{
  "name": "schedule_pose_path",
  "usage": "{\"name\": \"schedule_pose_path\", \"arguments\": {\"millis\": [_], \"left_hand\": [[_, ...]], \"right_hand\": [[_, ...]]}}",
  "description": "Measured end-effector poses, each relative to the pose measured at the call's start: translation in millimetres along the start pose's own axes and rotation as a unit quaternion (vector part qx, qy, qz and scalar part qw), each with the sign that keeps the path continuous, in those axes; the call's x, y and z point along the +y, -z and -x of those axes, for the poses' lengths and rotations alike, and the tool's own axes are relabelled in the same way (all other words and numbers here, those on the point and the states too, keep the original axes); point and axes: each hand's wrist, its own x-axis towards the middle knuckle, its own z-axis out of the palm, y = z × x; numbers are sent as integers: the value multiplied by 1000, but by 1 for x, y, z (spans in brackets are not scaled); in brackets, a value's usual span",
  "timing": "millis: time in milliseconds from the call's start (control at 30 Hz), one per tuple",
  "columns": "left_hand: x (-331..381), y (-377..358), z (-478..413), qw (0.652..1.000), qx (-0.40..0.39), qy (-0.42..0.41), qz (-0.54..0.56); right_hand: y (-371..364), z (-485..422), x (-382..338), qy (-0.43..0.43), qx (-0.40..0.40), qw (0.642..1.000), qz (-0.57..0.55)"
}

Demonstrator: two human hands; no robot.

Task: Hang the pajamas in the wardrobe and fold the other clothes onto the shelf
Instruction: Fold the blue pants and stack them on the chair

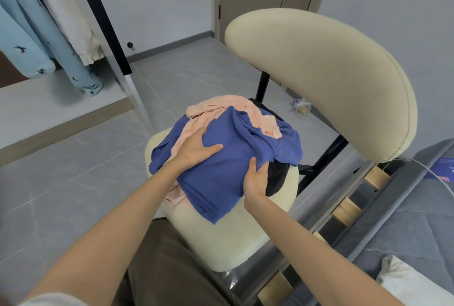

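- In the wardrobe, light-blue bird-print pajamas hang — that part looks done.
- The left hand lies flat, fingers uncurled, pinning the crumpled blue cotton top mid-seat on the cream padded chair.
- The right hand clutches the top's right edge — likely to lift it.

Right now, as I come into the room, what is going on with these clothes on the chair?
A person is working on a pile of clothes on the cream chair. The left hand lies flat on the blue garment on top, and the right hand grips its edge. A peach garment and a black garment lie underneath. In the wardrobe at the left, light blue pajamas hang beside a white garment. The pile is not yet folded.
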Motion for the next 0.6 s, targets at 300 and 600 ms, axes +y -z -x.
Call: {"name": "schedule_pose_path", "arguments": {"millis": [300,600], "left_hand": [[30,12,41,970,-51,112,211],[67,-10,122,925,-105,93,354]], "right_hand": [[41,5,-37,116,-81,987,73],[112,37,-46,150,-123,975,107]]}}
